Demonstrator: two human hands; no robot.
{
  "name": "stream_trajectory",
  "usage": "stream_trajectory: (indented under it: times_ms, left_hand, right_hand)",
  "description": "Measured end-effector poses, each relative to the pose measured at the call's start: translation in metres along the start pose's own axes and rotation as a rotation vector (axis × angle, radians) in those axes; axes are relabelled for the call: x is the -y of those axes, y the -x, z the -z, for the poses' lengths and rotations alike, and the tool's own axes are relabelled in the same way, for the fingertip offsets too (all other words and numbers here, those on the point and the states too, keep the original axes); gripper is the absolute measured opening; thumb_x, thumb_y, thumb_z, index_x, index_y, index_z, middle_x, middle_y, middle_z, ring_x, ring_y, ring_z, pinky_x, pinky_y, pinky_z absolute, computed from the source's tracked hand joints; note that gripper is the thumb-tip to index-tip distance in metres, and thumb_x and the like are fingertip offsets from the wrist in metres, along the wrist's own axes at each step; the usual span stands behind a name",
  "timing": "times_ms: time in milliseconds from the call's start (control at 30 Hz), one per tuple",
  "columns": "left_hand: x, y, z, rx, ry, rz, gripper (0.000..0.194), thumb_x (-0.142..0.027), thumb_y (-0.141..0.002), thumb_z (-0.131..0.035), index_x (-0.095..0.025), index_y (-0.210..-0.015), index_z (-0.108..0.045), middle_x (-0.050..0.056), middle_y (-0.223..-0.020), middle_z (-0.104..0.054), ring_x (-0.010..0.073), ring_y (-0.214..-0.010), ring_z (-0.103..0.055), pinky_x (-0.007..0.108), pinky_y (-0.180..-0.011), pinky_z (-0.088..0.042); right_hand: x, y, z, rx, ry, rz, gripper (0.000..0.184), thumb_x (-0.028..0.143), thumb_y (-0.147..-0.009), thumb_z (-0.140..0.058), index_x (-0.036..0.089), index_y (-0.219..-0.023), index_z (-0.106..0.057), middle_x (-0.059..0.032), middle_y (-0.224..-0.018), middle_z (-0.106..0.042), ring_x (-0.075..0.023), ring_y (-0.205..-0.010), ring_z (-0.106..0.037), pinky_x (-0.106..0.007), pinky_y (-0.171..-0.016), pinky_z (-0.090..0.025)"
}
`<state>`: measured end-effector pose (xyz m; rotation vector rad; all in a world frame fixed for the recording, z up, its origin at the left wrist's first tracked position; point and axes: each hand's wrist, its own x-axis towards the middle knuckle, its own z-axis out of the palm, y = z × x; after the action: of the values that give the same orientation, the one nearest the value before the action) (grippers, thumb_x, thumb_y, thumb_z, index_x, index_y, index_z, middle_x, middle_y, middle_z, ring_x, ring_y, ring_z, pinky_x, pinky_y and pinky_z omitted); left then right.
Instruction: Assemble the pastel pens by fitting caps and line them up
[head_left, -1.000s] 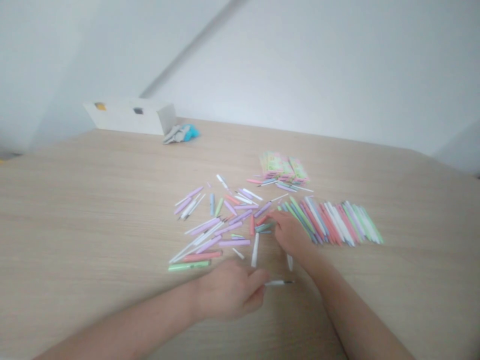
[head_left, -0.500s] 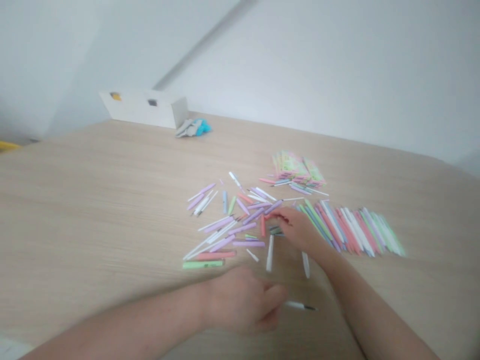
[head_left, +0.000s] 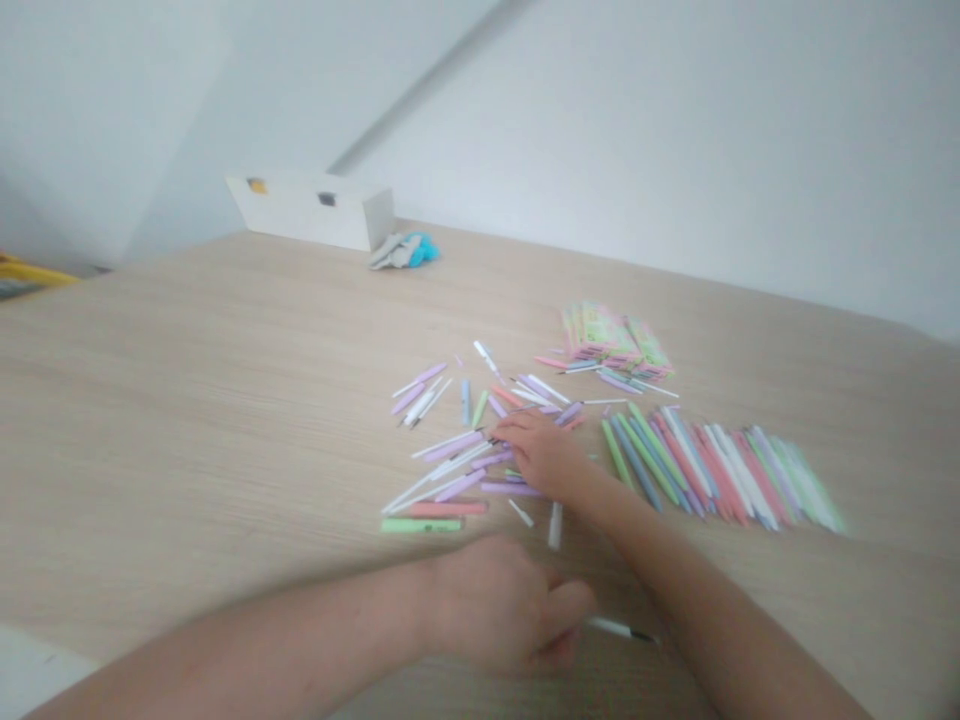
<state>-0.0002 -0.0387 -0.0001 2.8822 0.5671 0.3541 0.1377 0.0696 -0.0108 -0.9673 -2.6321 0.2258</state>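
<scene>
1. On the wooden tabletop (head_left: 225, 400), both bare hands were right up around a messy scatter of slim pastel sticks (head_left: 457, 465), mostly lilac, white, salmon and mint.
2. Right hand (head_left: 544, 455) was pretty much open, with its fingers (head_left: 514, 428) stretched out flat and pointing left. It lay across the middle of the scatter and the fingertips were touching sticks, but I couldn't see it pinching any single one.
3. Left hand (head_left: 502, 605) was half closed, its fingers (head_left: 570, 605) curled in. It sat over the bare wood on the near side of the scatter, lower in the view than the right hand.
4. Just beside those curled fingers was a white stick with a dark tip (head_left: 622, 630), poking out to the right. Honestly can't tell if the left hand was gripping it or not.
5. A loose white stick (head_left: 555, 525) lay between the two hands.
6. Right of the scatter, a tidy row of sticks (head_left: 720, 470) lay side by side, with a stack of green and pink printed packets (head_left: 607, 340) behind it.
7. Way back near the far edge of the table sat a white box (head_left: 311, 210), with a crumpled grey cloth (head_left: 394, 252) and a blue fluffy bit (head_left: 424, 248) beside it.
</scene>
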Motion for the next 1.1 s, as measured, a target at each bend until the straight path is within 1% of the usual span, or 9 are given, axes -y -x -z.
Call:
stream_trajectory:
  times_ms: [67, 167, 367, 500, 600, 733, 867, 1033, 1100]
  left_hand:
    - [0.0, 0.0, 0.001, 0.036, 0.005, 0.01, 0.017, -0.034, -0.086, -0.046, -0.02, -0.088, -0.055, 0.0, -0.064, -0.065, 0.0169, -0.044, -0.058, 0.028, -0.036, -0.023]
    - [-0.001, 0.0, 0.002, 0.068, 0.022, 0.02, 0.018, -0.036, -0.086, -0.047, -0.02, -0.089, -0.054, 0.001, -0.064, -0.066, 0.0173, -0.045, -0.058, 0.026, -0.036, -0.027]
    - [-0.002, -0.001, 0.003, 0.078, 0.016, 0.033, 0.019, -0.037, -0.086, -0.047, -0.02, -0.089, -0.054, 0.001, -0.061, -0.065, 0.0176, -0.043, -0.058, 0.025, -0.037, -0.029]
    - [-0.002, -0.001, 0.003, 0.078, 0.019, 0.023, 0.018, -0.036, -0.086, -0.047, -0.02, -0.088, -0.055, 0.0, -0.061, -0.065, 0.0173, -0.043, -0.058, 0.026, -0.036, -0.029]
    - [0.0, -0.001, 0.002, 0.056, 0.021, 0.002, 0.017, -0.036, -0.085, -0.049, -0.02, -0.087, -0.054, 0.0, -0.062, -0.066, 0.0164, -0.045, -0.058, 0.025, -0.036, -0.027]
    - [0.0, 0.0, 0.002, 0.044, 0.019, 0.009, 0.018, -0.037, -0.085, -0.048, -0.02, -0.088, -0.054, 0.0, -0.06, -0.065, 0.017, -0.041, -0.057, 0.026, -0.034, -0.025]
    - [0.0, 0.0, 0.003, 0.068, 0.026, 0.01, 0.019, -0.038, -0.085, -0.049, -0.021, -0.087, -0.055, 0.0, -0.061, -0.066, 0.0186, -0.043, -0.059, 0.026, -0.033, -0.023]
    - [0.0, 0.0, 0.003, -0.006, 0.023, -0.007, 0.016, -0.036, -0.084, -0.051, -0.02, -0.084, -0.054, -0.001, -0.06, -0.064, 0.0172, -0.044, -0.059, 0.027, -0.033, -0.021]
    - [0.001, 0.0, 0.002, -0.009, 0.021, -0.013, 0.016, -0.036, -0.084, -0.051, -0.021, -0.083, -0.053, -0.001, -0.059, -0.063, 0.0166, -0.042, -0.058, 0.028, -0.032, -0.021]
  right_hand:
    - [-0.001, 0.005, 0.001, 0.007, -0.001, -0.028, 0.035, 0.003, -0.081, -0.044, 0.014, -0.105, -0.066, -0.0091, -0.105, -0.066, -0.0213, -0.106, -0.053, -0.038, -0.098, -0.038]
    - [-0.002, 0.014, 0.005, 0.004, -0.008, -0.07, 0.034, 0.005, -0.082, -0.044, 0.016, -0.104, -0.067, -0.0085, -0.108, -0.066, -0.0213, -0.109, -0.051, -0.038, -0.099, -0.038]
    - [-0.002, 0.02, 0.018, 0.001, -0.021, -0.14, 0.028, 0.007, -0.082, -0.046, 0.016, -0.097, -0.069, -0.0084, -0.104, -0.068, -0.0205, -0.105, -0.055, -0.037, -0.097, -0.04]
    - [-0.004, 0.008, 0.017, -0.028, 0.009, -0.183, 0.029, 0.007, -0.081, -0.047, 0.015, -0.099, -0.068, -0.0083, -0.103, -0.068, -0.0191, -0.101, -0.057, -0.033, -0.095, -0.041]
    - [-0.005, -0.006, 0.011, -0.012, 0.05, -0.2, 0.028, 0.009, -0.083, -0.047, 0.017, -0.099, -0.069, -0.0084, -0.105, -0.068, -0.0189, -0.1, -0.057, -0.032, -0.092, -0.042]
    - [-0.009, -0.018, 0.004, -0.001, 0.11, -0.229, 0.026, 0.014, -0.087, -0.045, 0.016, -0.099, -0.068, -0.0107, -0.108, -0.066, -0.0196, -0.102, -0.056, -0.033, -0.093, -0.04]
    - [-0.013, -0.023, 0.002, 0.001, 0.164, -0.285, 0.023, 0.019, -0.088, -0.047, 0.013, -0.098, -0.067, -0.0122, -0.101, -0.066, -0.0201, -0.1, -0.056, -0.032, -0.092, -0.039]
    - [-0.012, -0.034, 0.004, 0.032, 0.234, -0.304, 0.022, 0.025, -0.089, -0.05, 0.014, -0.096, -0.067, -0.0114, -0.099, -0.066, -0.0211, -0.099, -0.055, -0.03, -0.09, -0.039]
    - [-0.012, -0.039, 0.003, 0.042, 0.246, -0.312, 0.022, 0.024, -0.089, -0.049, 0.013, -0.093, -0.068, -0.0118, -0.095, -0.066, -0.0214, -0.096, -0.056, -0.03, -0.087, -0.04]
